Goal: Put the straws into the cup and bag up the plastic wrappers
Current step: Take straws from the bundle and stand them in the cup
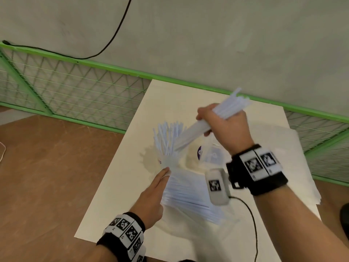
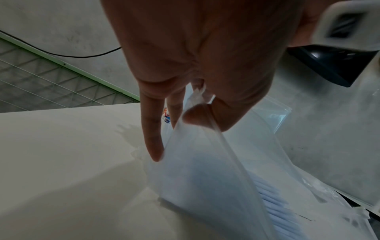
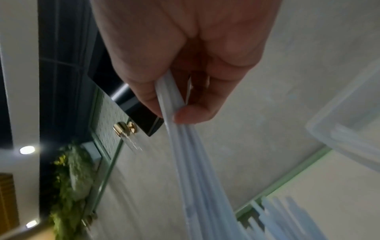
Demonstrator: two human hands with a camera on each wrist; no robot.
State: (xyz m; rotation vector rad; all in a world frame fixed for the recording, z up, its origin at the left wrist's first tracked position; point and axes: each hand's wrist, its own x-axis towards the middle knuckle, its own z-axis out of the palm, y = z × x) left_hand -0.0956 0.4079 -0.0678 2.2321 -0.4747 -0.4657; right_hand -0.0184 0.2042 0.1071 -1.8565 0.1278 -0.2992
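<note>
A fan of white straws (image 1: 166, 138) stands upright in the cup, which is almost hidden under them. My right hand (image 1: 217, 120) grips a bundle of white straws (image 1: 232, 104), tilted with its lower end among the standing ones. The right wrist view shows my right hand (image 3: 170, 110) curled round that bundle (image 3: 195, 162), with the standing straws (image 3: 287, 214) below. Near the cup, my left hand (image 1: 162, 174) holds the mouth of a clear plastic wrapper (image 1: 188, 193) with more straws inside. In the left wrist view my left hand (image 2: 185, 120) pinches the wrapper (image 2: 195, 170) edge with the thumb.
Everything sits on a white board (image 1: 132, 186) over a brown floor. A clear bag with a purple label (image 1: 207, 154) lies behind the cup, and clear plastic sheets (image 1: 283, 148) lie at the right. A green mesh fence (image 1: 75, 87) runs along the back. A black cable (image 1: 251, 214) trails from my right wrist.
</note>
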